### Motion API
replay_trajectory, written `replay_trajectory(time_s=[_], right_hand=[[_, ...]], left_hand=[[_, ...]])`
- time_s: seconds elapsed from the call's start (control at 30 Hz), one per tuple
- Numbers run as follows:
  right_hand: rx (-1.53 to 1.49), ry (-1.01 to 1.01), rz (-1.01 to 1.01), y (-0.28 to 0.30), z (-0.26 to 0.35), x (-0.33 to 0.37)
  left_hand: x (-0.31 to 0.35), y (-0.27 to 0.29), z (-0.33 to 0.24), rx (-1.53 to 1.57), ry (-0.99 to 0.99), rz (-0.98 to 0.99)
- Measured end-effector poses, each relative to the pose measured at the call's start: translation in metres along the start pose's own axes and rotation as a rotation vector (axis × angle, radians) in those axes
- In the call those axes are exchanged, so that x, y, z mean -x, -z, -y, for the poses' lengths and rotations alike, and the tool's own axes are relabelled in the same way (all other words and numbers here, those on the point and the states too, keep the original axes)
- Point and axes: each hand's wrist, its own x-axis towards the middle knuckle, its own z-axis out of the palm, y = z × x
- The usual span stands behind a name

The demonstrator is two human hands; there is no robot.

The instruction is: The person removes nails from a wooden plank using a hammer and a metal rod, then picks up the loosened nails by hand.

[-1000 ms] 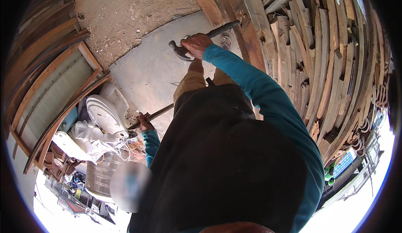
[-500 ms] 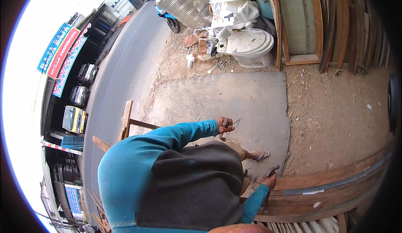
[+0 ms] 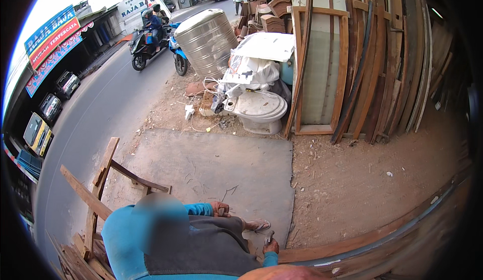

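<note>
My left hand (image 3: 220, 209) is closed in front of my body, over the near part of a grey mat (image 3: 236, 154). Its fingers are curled round something small and dark that I cannot make out. Lower and further right, my right hand (image 3: 271, 246) grips a hammer (image 3: 269, 237). The hammer's head sticks out above the fist, while its handle is mostly hidden. Between the two hands is my foot in a sandal (image 3: 259, 224). Several thin dark strips (image 3: 229, 192) lie on the mat just beyond my left hand.
Wooden planks (image 3: 322, 252) lie along the right front. Joined wooden pieces (image 3: 100, 189) stand at the left. Behind the mat are a toilet bowl (image 3: 256, 106), a metal tank (image 3: 205, 41) and leaning wooden frames (image 3: 344, 78). A motorbike (image 3: 146, 51) carries riders on the road.
The view has tilted up, so my hands and the mat sit lower and further left in it. A motorbike with riders now shows on the road. My right hand still holds the hammer.
</note>
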Motion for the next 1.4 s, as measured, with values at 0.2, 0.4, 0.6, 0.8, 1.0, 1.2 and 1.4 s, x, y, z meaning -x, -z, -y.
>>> replay_trajectory(time_s=[0.2, 0.4, 0.6, 0.8, 1.0, 1.2, 1.4], right_hand=[[-0.141, -0.164, -0.684, 0.036, -0.032, 0.043], [-0.319, -0.149, -0.639, 0.065, -0.031, 0.067], [0.014, 0.111, -0.013, -0.007, 0.012, 0.039], [0.096, -0.078, -0.058, -0.062, 0.016, 0.03], [-0.02, -0.17, -0.786, 0.027, 0.027, 0.092], [0.02, -0.153, -0.787, -0.011, 0.019, 0.113], [0.162, -0.269, -0.661, -0.08, 0.039, 0.123]], left_hand=[[-0.008, -0.012, -0.009, -0.106, 0.013, 0.101], [-0.019, -0.026, -0.021, -0.137, 0.064, 0.112], [-0.018, -0.028, -0.025, -0.126, 0.103, 0.216], [-0.068, -0.025, -0.035, -0.131, 0.03, 0.301], [-0.108, -0.02, -0.047, -0.555, 0.051, 0.283], [-0.177, -0.063, 0.004, -0.163, -0.024, 0.534], [-0.199, -0.108, -0.042, -0.489, -0.11, 0.693]])
